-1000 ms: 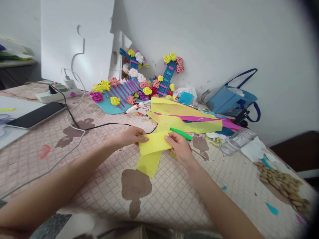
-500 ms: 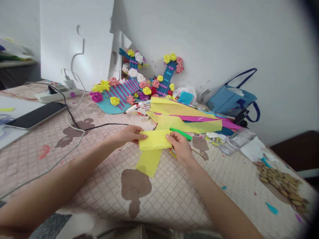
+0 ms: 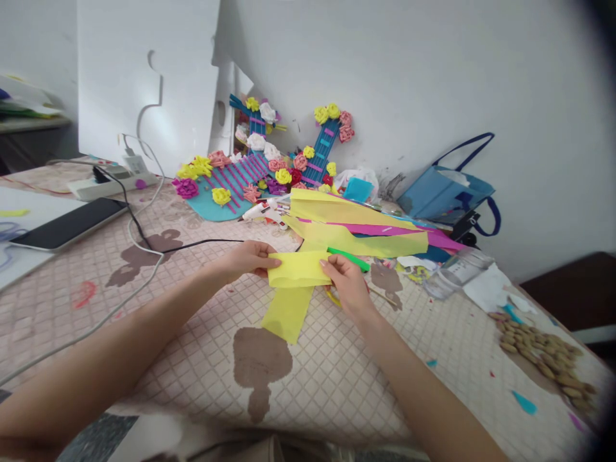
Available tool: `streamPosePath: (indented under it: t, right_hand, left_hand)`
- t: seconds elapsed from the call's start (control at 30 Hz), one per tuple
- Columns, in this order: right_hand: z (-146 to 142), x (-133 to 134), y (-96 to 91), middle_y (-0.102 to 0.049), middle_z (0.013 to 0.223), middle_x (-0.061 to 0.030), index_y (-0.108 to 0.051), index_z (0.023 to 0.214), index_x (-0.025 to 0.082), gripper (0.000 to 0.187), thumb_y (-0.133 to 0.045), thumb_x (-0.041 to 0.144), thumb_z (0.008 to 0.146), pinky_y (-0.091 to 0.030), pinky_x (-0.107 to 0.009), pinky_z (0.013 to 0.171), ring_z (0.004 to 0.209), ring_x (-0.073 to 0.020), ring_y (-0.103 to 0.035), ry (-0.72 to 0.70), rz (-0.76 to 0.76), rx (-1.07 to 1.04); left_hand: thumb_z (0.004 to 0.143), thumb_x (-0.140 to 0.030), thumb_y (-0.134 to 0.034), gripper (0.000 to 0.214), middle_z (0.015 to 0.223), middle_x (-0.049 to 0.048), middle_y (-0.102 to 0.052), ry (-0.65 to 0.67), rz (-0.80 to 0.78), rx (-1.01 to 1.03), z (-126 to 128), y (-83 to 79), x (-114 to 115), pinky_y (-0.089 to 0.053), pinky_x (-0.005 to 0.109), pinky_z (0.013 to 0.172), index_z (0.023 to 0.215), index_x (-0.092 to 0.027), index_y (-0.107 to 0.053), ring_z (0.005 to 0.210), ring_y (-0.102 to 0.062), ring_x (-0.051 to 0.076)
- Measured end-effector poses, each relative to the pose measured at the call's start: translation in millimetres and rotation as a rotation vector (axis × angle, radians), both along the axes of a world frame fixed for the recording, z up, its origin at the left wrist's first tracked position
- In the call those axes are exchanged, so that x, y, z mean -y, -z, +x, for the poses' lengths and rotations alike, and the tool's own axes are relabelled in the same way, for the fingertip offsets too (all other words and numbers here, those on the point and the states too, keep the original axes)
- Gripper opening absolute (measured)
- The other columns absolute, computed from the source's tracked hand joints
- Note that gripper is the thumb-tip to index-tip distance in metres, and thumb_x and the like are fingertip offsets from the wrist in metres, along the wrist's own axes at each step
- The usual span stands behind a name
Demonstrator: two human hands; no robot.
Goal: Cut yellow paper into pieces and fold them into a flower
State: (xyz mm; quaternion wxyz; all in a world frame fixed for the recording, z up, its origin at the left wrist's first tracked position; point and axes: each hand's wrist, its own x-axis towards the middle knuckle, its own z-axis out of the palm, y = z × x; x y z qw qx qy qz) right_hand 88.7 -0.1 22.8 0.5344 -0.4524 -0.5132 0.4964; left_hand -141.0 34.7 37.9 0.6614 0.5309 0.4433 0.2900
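Between my two hands a folded strip of yellow crepe paper [image 3: 299, 269] is stretched level above the table. My left hand [image 3: 253, 258] pinches its left end between thumb and fingers. At the other end my right hand [image 3: 347, 281] grips the paper the same way. The strip's lower edge bows open a little, showing its layers. Beneath it a second yellow paper piece [image 3: 287, 316] lies flat on the tablecloth. A green stick-like object [image 3: 349, 259] lies just behind my right hand, and something with a yellow loop [image 3: 333, 296] is partly hidden under that hand.
Yellow crepe sheets [image 3: 370, 239] and a white glue gun [image 3: 267, 210] lie beyond my hands. Paper-flower guitar shapes [image 3: 235, 179] stand behind. A black phone or tablet [image 3: 70, 223] and cables are at left. At right are a plastic cup [image 3: 445, 282], nuts in shells [image 3: 541, 353] and a blue bag [image 3: 445, 192].
Both hands stay almost in place. The lower edge of the held yellow strip has lifted slightly and bows open more.
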Motion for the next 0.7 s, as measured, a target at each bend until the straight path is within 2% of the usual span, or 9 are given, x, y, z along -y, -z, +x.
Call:
streamPosePath:
  t: [0.17, 0.4, 0.53, 0.7]
  right_hand:
    - [0.5, -0.1, -0.2, -0.046, 0.055, 0.0064, -0.052, 0.066, 0.019, 0.025, -0.068, 0.038, 0.069, -0.036, -0.018, 0.037, 0.045, -0.0069, -0.040, 0.001, 0.004, 0.000]
    - [1.9, -1.2, 2.5, -0.046, 0.057, 0.0064, -0.052, 0.066, 0.019, 0.025, -0.067, 0.038, 0.070, -0.035, -0.018, 0.038, 0.047, -0.0074, -0.040, 0.030, 0.032, 0.017]
    - [2.7, -2.5, 3.6, -0.047, 0.057, 0.0062, -0.053, 0.067, 0.019, 0.025, -0.068, 0.039, 0.069, -0.035, -0.019, 0.039, 0.047, -0.0077, -0.040, 0.069, 0.025, 0.007]
    - [5.4, -5.3, 4.3, -0.050, 0.059, 0.0054, -0.054, 0.069, 0.019, 0.027, -0.068, 0.041, 0.068, -0.034, -0.018, 0.038, 0.049, -0.0084, -0.042, 0.101, 0.025, 0.003]
  left_hand:
    - [0.057, -0.032, -0.080, 0.035, 0.072, 0.0042, -0.066, -0.049, -0.001, 0.016, -0.4, 0.5, -0.9, -0.052, 0.027, 0.063, 0.077, -0.010, -0.060, 0.064, -0.063, 0.013]
    - [0.057, -0.038, -0.080, 0.040, 0.073, 0.0045, -0.067, -0.048, -0.005, 0.025, 0.8, 0.8, 0.5, -0.053, 0.028, 0.066, 0.078, -0.010, -0.061, 0.065, -0.063, 0.013]
    - [0.059, -0.043, -0.078, 0.041, 0.075, 0.0056, -0.068, -0.010, -0.015, -0.014, 1.2, 1.8, 1.1, -0.052, 0.026, 0.065, 0.078, -0.011, -0.061, 0.065, -0.063, 0.013]
    - [0.057, -0.037, -0.080, 0.037, 0.070, 0.0048, -0.068, 0.054, -0.016, -0.093, 1.0, 5.2, -0.5, -0.050, 0.020, 0.058, 0.079, -0.011, -0.065, 0.057, -0.060, 0.009]
